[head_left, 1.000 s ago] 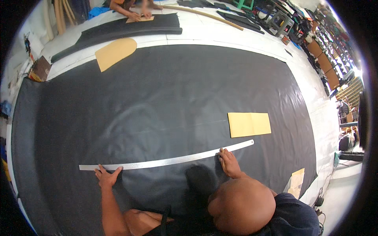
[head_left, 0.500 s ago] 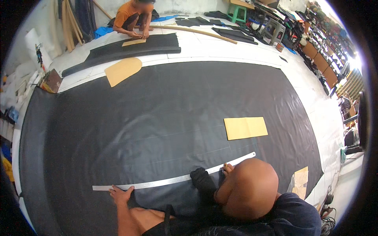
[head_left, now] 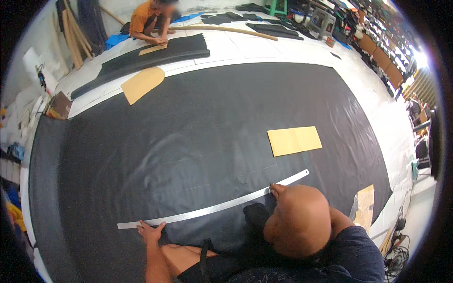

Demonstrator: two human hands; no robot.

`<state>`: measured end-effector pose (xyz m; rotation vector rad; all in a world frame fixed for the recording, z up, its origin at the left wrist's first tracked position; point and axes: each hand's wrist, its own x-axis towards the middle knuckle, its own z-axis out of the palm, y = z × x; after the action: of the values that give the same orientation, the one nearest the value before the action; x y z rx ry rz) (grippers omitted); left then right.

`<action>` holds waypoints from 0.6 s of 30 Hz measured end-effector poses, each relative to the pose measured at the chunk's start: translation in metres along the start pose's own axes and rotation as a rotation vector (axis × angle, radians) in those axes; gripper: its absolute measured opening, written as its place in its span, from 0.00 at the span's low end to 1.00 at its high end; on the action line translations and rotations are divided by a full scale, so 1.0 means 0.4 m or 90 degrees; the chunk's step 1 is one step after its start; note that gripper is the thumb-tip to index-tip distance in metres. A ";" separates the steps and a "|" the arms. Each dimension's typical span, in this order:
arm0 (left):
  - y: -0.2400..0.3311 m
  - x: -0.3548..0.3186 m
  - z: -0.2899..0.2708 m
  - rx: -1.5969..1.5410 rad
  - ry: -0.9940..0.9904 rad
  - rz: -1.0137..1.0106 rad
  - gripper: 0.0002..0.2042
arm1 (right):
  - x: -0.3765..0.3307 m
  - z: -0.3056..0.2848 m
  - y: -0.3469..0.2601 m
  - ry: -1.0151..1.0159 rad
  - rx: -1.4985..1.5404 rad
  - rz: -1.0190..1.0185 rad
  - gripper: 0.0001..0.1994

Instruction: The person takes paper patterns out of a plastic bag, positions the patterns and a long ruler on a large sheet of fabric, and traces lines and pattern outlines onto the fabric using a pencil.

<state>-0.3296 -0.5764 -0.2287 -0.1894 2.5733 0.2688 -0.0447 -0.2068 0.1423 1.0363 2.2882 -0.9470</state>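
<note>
Since the earliest frame, the long metal ruler (head_left: 212, 208) has shifted away from the yellow rectangular card (head_left: 295, 141) toward the person's body, and the head (head_left: 302, 219) now hides part of the right hand (head_left: 279, 190). We find the ruler lying on the black sheet (head_left: 212, 113), on the near side of the card and running off to its left. The left hand (head_left: 152, 233), well to the card's near left, has thumb and fingers spread along the ruler, apparently so that this end cannot swing. The right hand, nearer than the card, rests at the ruler toward its other end; its fingers look bent, but we cannot tell whether they grasp anything. Bracing at two separate places probably steadies the strip on limp material. Beyond the card, leftward, we see a rounded yellow piece (head_left: 143, 85) and, farther off, a co-worker's hands (head_left: 163, 41).
</note>
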 end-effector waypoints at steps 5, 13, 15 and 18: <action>-0.002 0.028 0.035 0.010 0.019 0.047 0.63 | 0.451 0.186 0.444 0.132 -0.140 -0.054 0.15; -0.039 0.102 0.021 0.009 0.049 0.087 0.62 | 0.927 0.048 0.779 0.515 -0.018 -0.273 0.14; -0.009 0.076 0.028 -0.011 0.014 0.059 0.62 | 0.945 -0.007 0.791 0.423 -0.085 -0.160 0.19; -0.046 0.080 0.026 -0.043 -0.003 0.070 0.60 | 0.978 -0.023 0.748 0.386 -0.154 -0.143 0.31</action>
<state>-0.3477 -0.5944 -0.2572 -0.0722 2.5761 0.3958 -0.0530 0.1274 -0.2194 1.0794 2.9747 -0.4409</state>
